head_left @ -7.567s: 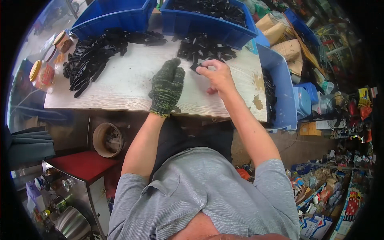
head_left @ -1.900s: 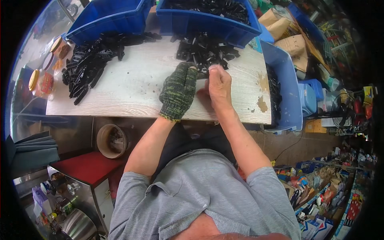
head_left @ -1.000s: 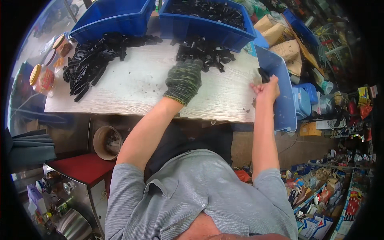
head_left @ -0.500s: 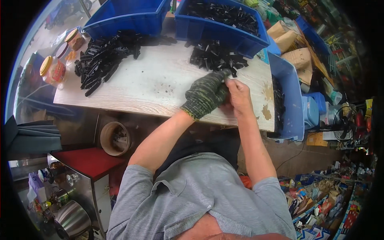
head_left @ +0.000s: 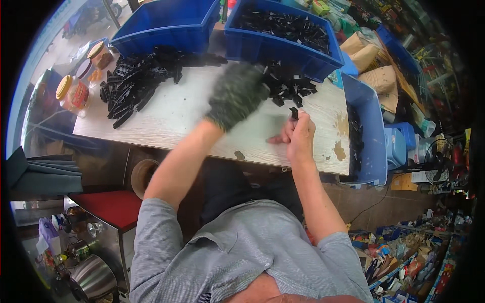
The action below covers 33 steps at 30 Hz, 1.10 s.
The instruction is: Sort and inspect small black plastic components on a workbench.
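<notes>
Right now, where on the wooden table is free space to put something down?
The widest bare patch of the table lies between the big pile of black parts and the gloved left hand. The front edge below that hand is bare too. It is crowded near the small pile and the right hand.
</notes>
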Each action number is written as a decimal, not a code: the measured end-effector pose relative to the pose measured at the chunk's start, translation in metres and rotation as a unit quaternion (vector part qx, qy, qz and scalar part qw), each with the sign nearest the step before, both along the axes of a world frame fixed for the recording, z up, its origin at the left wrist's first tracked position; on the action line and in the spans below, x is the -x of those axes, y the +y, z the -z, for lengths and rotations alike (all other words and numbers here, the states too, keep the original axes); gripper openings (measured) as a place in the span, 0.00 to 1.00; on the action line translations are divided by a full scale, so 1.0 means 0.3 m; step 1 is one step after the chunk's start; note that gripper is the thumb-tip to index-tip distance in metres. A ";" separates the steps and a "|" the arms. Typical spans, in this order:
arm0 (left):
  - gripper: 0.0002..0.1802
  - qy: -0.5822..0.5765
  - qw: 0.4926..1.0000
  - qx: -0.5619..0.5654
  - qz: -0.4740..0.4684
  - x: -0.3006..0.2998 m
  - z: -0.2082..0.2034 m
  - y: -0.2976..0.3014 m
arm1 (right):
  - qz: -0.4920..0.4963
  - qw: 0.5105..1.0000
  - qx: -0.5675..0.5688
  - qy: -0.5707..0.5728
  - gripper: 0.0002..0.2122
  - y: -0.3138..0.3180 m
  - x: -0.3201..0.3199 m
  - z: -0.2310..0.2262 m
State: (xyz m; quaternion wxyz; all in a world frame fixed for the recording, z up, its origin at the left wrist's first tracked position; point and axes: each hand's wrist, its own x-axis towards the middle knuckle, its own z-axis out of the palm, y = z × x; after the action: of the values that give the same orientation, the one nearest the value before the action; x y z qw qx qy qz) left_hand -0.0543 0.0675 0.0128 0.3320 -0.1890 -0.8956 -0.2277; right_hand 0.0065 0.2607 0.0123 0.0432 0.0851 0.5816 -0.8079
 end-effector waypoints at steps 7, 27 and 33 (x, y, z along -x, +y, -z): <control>0.22 -0.091 0.958 0.178 -0.205 0.119 0.025 -0.165 | 0.004 1.000 -0.016 0.000 0.16 -0.018 -0.003 -0.021; 0.17 -0.048 0.974 0.175 -0.135 -0.117 0.043 -0.228 | -0.015 0.999 0.001 0.033 0.14 0.001 -0.006 0.004; 0.14 -0.011 0.960 0.200 -0.195 -0.112 0.041 -0.234 | -0.016 0.998 -0.037 0.045 0.14 -0.016 -0.021 -0.004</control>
State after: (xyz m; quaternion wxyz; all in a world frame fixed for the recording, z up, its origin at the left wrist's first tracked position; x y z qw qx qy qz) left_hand -0.0206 -0.0025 0.0004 0.3154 -0.0707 -0.9460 0.0237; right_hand 0.0129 0.2558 0.0136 0.0270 0.0405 0.6134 -0.7883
